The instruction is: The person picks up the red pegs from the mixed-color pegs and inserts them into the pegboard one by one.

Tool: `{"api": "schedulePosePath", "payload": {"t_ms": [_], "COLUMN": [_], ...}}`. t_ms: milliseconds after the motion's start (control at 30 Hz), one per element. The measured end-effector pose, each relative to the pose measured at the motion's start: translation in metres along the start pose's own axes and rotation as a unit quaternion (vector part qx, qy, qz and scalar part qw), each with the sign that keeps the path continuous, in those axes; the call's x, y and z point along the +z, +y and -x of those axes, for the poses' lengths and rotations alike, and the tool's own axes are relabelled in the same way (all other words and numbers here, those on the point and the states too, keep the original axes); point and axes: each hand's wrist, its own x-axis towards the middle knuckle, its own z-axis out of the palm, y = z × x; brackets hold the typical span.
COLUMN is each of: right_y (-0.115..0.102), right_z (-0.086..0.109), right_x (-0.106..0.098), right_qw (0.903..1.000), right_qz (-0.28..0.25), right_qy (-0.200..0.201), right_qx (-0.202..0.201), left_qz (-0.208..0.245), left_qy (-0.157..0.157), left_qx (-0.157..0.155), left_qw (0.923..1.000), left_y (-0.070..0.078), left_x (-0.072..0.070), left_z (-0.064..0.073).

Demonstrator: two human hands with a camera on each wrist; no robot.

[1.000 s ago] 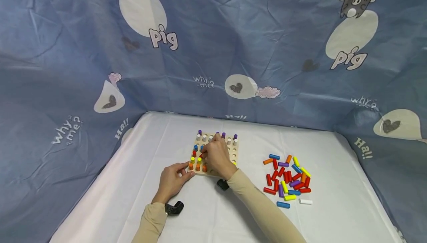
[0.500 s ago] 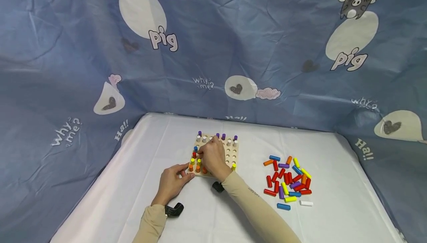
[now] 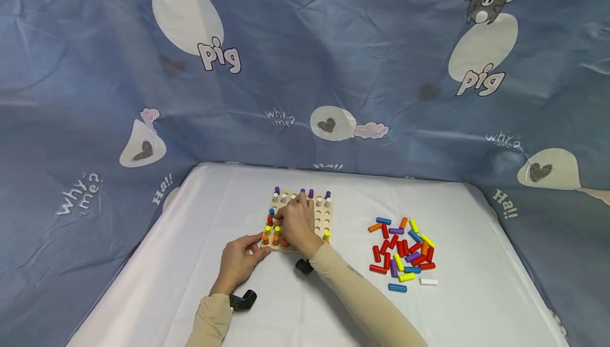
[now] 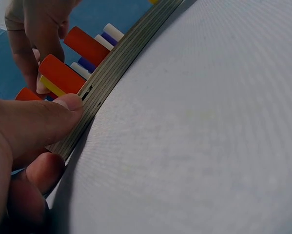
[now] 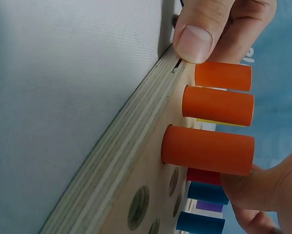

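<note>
A square wooden pegboard (image 3: 322, 216) lies on the table with coloured pegs upright in some of its holes. At its near left corner my left hand (image 3: 238, 259) grips the edge; the left wrist view shows the thumb (image 4: 63, 109) on the plywood side. My right hand (image 3: 297, 225) reaches over the board's middle, hiding several holes. In the right wrist view its thumb and finger pinch the end of a red peg (image 5: 202, 175), which stands at the board's face, behind the front row's orange peg (image 5: 209, 148) and near two blue pegs (image 5: 200, 222).
To the right of the board, a loose heap of red pegs (image 3: 400, 249), with blue, yellow, orange and purple ones mixed in, lies on the white cloth (image 3: 476, 283). One white peg (image 3: 428, 282) lies at its near side. A blue printed curtain (image 3: 286, 45) hangs behind the table.
My right hand has shifted slightly left over the board, and the red peg at its fingertips has gone out of sight in the head view. The left hand stays put. The head view has shifted a little.
</note>
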Motion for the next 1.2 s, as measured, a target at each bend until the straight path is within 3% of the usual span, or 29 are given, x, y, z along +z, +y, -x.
{"api": "schedulePosePath", "payload": {"t_ms": [400, 633, 833, 933, 1067, 1200], "right_y": [0.0, 0.009, 0.047, 0.077, 0.114, 0.14], "right_z": [-0.002, 0.0, 0.005, 0.011, 0.028, 0.049], "right_x": [-0.005, -0.019, -0.053, -0.074, -0.102, -0.122], "right_qw": [0.9996, 0.9962, 0.9925, 0.994, 0.9964, 0.9919], "right_qz": [-0.017, -0.077, -0.105, -0.087, -0.042, -0.019], "right_qy": [-0.021, -0.015, -0.001, -0.015, -0.062, -0.122], "right_qx": [0.01, 0.036, 0.062, 0.065, 0.04, 0.029], "left_qz": [0.002, 0.001, 0.004, 0.003, -0.001, -0.006], "left_qy": [0.001, -0.004, -0.019, -0.017, -0.018, -0.019], "left_qx": [0.002, -0.011, -0.029, -0.03, -0.027, -0.03], "left_qw": [1.0, 0.9999, 0.9994, 0.9994, 0.9995, 0.9993], "left_y": [-0.001, -0.001, 0.001, 0.002, 0.002, 0.002], "left_x": [0.001, -0.001, 0.001, 0.001, 0.001, -0.002], "left_z": [-0.001, -0.001, 0.001, 0.001, 0.001, 0.0]}}
